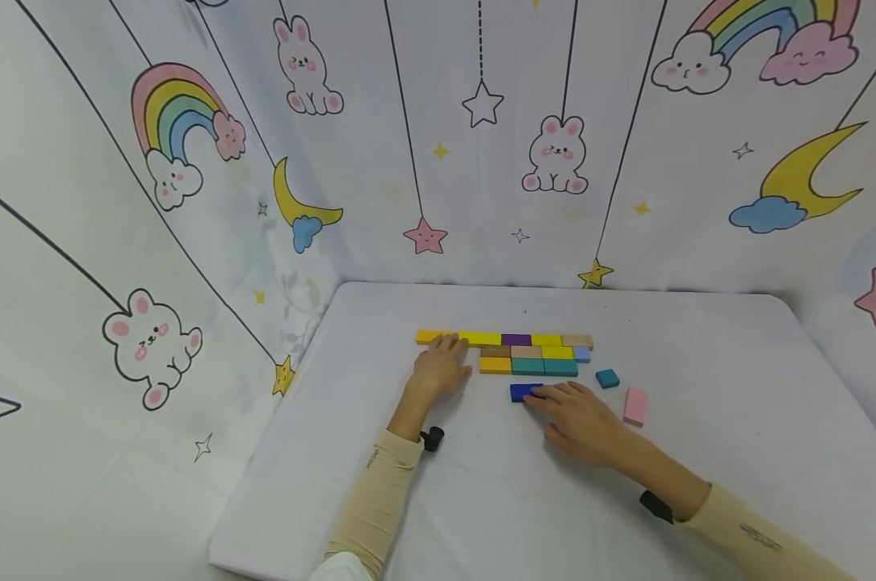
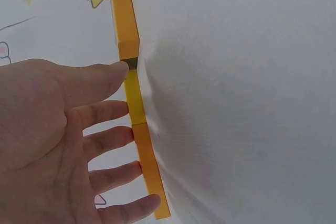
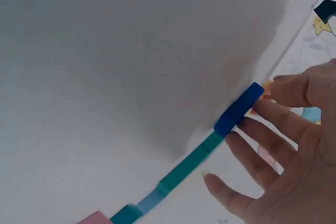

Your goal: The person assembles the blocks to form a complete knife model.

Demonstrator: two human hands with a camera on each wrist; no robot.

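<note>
My left hand (image 1: 441, 367) rests its fingertips on the left end of the back row, by the orange block (image 2: 152, 177) and a long yellow block (image 2: 135, 95). The fingers are extended, and the thumb lies near the row's edge. My right hand (image 1: 579, 420) touches the right part of a dark blue block (image 1: 522, 393), which lies apart in front of the rows. Its fingers reach out along the dark blue block in the right wrist view. Behind are teal blocks (image 1: 528, 367), an orange-yellow block (image 1: 495, 365) and a purple block (image 1: 516, 340), laid edge to edge.
A small teal block (image 1: 607, 378) and a pink block (image 1: 634, 407) lie loose to the right of the rows. Light blue (image 1: 581, 354) ends the middle row. The white-covered table (image 1: 735, 452) meets a printed cloth wall (image 1: 379, 161) at the back.
</note>
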